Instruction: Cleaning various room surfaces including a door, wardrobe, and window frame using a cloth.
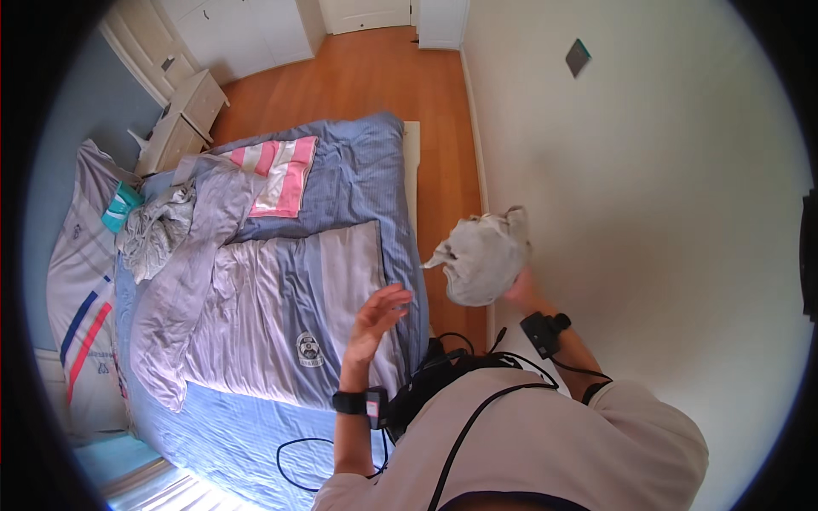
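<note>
My right hand [524, 290] grips a bunched pale grey cloth [486, 259], holding it up over the floor strip beside the wall. The cloth hides most of my fingers. Above the near side of the bed, my left hand [377, 322] is raised with its fingers apart and nothing in it. Below that hand lies a folded grey-and-blue striped duvet [255, 319] with a printed badge. A pink-and-white striped folded cloth [281, 175] rests farther along the blue bed sheet [364, 172].
A crumpled patterned grey cloth [160, 230] and a teal item [121, 205] lie near the pillow [83, 338]. White nightstands [176, 137] stand past the bed. Black cables [473, 418] run across my shirt. The wall [613, 211] rises close on my right.
</note>
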A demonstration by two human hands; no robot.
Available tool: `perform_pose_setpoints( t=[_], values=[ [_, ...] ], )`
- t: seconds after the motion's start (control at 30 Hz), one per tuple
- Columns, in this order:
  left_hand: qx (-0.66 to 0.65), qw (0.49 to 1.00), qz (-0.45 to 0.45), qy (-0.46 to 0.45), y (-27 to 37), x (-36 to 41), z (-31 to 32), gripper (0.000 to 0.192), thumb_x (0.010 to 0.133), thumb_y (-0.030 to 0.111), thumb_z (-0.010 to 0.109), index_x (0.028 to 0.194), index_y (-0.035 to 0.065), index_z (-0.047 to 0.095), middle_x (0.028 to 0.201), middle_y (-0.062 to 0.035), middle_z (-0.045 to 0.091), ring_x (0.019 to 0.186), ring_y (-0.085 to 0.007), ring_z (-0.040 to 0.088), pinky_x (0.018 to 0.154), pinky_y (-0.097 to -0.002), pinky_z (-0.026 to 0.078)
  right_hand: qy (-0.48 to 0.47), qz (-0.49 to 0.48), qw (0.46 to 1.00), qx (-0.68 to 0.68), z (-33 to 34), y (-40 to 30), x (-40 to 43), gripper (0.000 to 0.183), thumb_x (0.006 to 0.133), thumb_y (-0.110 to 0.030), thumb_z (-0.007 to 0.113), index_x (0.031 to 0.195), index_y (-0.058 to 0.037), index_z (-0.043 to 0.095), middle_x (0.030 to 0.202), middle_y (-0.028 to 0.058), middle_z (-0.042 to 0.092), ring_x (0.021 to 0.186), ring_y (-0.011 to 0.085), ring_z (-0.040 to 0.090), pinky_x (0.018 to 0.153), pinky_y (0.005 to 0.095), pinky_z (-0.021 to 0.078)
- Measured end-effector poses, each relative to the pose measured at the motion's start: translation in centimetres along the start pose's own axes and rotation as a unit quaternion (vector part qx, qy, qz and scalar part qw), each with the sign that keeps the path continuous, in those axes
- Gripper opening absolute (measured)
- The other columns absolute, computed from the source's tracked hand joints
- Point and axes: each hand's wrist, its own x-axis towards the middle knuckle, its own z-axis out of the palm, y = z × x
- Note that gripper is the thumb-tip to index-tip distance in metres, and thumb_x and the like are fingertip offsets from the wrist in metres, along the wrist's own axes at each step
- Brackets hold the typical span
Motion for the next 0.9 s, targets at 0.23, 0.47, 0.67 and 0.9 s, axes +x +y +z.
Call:
perform_pose_setpoints(
  t=[0.23, 0.47, 0.67, 0.9],
  values=[
    [-0.005, 0.990, -0.005, 0.138, 3.2, 6.4, -5.3, 0.036, 0.085, 0.007, 0.051, 0.120, 0.0037, 0.045, 0.109, -0.0092, 0.054, 0.103, -0.0198, 0.051, 0.085, -0.0314, 0.041, -0.009, -0.075, 0.996, 0.053, -0.3, -5.7, 10.9, 0.050, 0.088, -0.046, 0.038, 0.122, -0.0106, 0.044, 0.124, 0.0074, 0.047, 0.112, 0.0250, 0.047, 0.093, 0.0424, 0.0403],
    [-0.002, 0.986, -0.021, 0.164, 5.5, 16.8, -6.5, 0.035, 0.084, 0.009, 0.050, 0.119, 0.0029, 0.045, 0.109, -0.0085, 0.054, 0.102, -0.0200, 0.051, 0.085, -0.0325, 0.041, -0.041, -0.014, 0.982, 0.185, -4.6, -5.8, 19.7, 0.053, 0.087, -0.049, 0.037, 0.123, -0.0108, 0.043, 0.126, 0.0081, 0.046, 0.113, 0.0254, 0.046, 0.093, 0.0429, 0.0399],
    [-0.015, 0.965, -0.031, 0.259, 6.1, 24.8, -9.7, 0.032, 0.084, 0.008, 0.052, 0.116, 0.0027, 0.048, 0.106, -0.0086, 0.055, 0.100, -0.0177, 0.052, 0.084, -0.0307, 0.041, -0.105, -0.039, 0.956, 0.270, -10.2, -9.0, 30.9, 0.059, 0.085, -0.054, 0.036, 0.125, -0.0113, 0.042, 0.126, 0.0087, 0.046, 0.113, 0.0263, 0.046, 0.093, 0.0439, 0.0394],
    [-0.032, 0.955, -0.038, 0.293, 9.1, 36.2, -10.1, 0.039, 0.085, 0.017, 0.054, 0.119, 0.0029, 0.043, 0.109, -0.0091, 0.052, 0.104, -0.0218, 0.049, 0.084, -0.0337, 0.040, 0.045, -0.086, 0.979, 0.177, -18.4, -14.7, 44.9, 0.061, 0.085, -0.056, 0.033, 0.126, -0.0115, 0.040, 0.127, 0.0083, 0.044, 0.114, 0.0251, 0.045, 0.096, 0.0426, 0.0367]
  ],
)
